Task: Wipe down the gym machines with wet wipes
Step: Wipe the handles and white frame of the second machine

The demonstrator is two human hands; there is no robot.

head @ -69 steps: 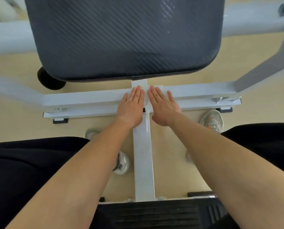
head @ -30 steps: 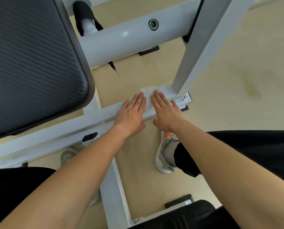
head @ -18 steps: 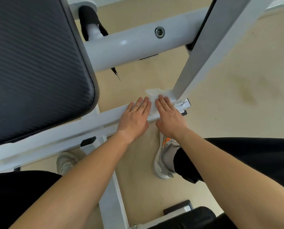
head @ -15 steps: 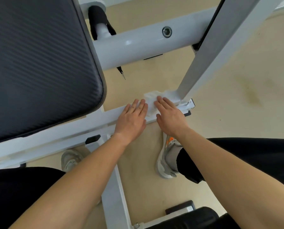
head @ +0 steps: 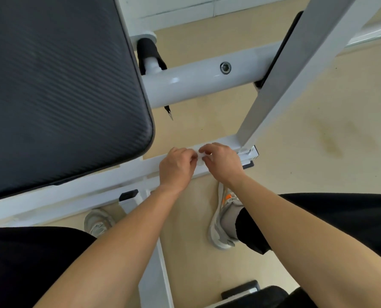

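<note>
1. The wet wipe was seen on top of the crossbar, near the end where the slanted post is joined; only a small white patch was shown.
2. The left hand was set over the crossbar, its grip closed, with curled fingers pinching the wipe.
3. The right hand was placed just beside it on the crossbar, its grip likewise closed on the wipe.
4. The wipe was judged to be being gathered or refolded, not pushed along.
5. The crossbar's post end was judged to be reached.
6. The seat pad above the crossbar, the round tube beyond it and the post were judged possibly left; no dampness could be made out.
</note>
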